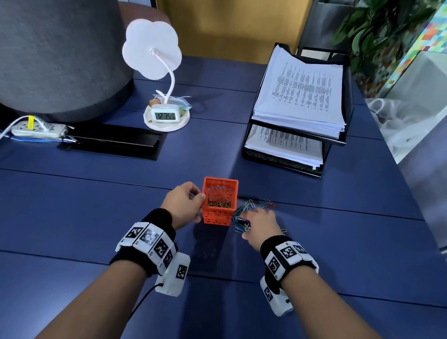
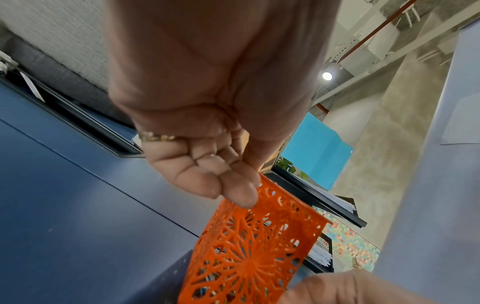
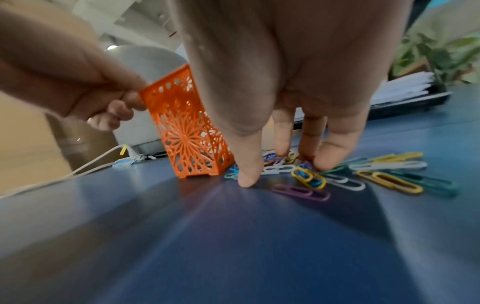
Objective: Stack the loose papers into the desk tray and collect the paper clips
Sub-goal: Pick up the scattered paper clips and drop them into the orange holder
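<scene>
An orange lattice holder stands on the blue desk with some paper clips in its bottom. My left hand pinches its left rim. Several coloured paper clips lie in a loose pile just right of the holder. My right hand is over that pile, fingers straight down, with the thumb tip on the desk and the other fingertips on the clips. The black two-tier desk tray at the back right holds stacked printed papers on both tiers.
A white flower-shaped lamp with a small clock on its base stands back left. A black box and a power strip with cables lie left of it, before a large grey rounded object.
</scene>
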`<state>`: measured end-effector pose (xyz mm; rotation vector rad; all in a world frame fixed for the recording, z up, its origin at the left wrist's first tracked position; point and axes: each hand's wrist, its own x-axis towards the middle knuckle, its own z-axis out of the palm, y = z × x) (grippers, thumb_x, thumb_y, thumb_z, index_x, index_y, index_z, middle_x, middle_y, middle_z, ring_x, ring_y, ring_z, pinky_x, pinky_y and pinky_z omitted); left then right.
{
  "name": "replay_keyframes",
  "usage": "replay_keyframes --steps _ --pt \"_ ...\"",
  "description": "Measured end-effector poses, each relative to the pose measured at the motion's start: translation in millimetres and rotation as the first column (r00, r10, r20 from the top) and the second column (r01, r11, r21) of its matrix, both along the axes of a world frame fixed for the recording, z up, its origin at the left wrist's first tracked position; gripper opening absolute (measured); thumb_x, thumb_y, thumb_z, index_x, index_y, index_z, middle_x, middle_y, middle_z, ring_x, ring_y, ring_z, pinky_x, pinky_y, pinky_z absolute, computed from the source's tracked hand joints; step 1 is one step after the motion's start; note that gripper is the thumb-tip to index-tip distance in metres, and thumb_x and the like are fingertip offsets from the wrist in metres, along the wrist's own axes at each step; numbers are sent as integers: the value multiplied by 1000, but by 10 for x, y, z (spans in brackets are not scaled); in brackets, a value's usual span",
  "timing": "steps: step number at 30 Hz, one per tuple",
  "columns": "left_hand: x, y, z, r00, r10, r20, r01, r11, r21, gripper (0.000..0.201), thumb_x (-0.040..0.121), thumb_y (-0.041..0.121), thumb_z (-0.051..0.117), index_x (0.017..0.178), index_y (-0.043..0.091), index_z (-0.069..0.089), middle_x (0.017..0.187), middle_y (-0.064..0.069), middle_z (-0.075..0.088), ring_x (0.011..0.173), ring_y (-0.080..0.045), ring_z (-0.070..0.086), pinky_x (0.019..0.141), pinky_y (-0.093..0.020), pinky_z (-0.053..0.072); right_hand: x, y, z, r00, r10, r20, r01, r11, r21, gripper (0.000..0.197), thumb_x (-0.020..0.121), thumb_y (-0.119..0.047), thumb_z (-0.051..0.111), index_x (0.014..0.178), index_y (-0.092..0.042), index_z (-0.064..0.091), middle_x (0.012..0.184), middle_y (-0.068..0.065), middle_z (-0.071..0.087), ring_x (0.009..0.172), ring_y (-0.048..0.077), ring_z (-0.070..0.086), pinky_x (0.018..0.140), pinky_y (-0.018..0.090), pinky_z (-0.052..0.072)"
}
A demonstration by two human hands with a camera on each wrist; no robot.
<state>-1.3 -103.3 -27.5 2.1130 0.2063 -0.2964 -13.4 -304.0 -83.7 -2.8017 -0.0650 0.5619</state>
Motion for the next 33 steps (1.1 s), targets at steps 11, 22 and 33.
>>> replay_keyframes --steps 11,22,33 --pt "1 3 5 1000 -15 2 15 1000 8 15 96 19 50 82 13 51 62 -3 62 43 -15 58 41 -17 38 0 -147 134 947 -314 63 293 930 222 29 82 -1 47 85 -18 70 102 8 67 99 31 62 85 29 50" --pt "17 -42 -6 1000 -3 -6 3 1000 -12 17 96 19 50 79 15 50 65 -4 63 41 -12 57 39 -17 38 207 129 889 860 -488 148 261 670 695 15 80 -11 66 94 -11 70 78 0 64 71 11 59 74 24 49" --pt "27 -38 -25 1000 8 -5 -8 1000 -25 17 95 17 51 78 16 50 63 -6 63 44 -18 58 41 -20 41 186 38 601 912 -384 146 283 846 453 23 92 -11 52 106 -6 69 112 8 68 107 25 60 94 27 43"
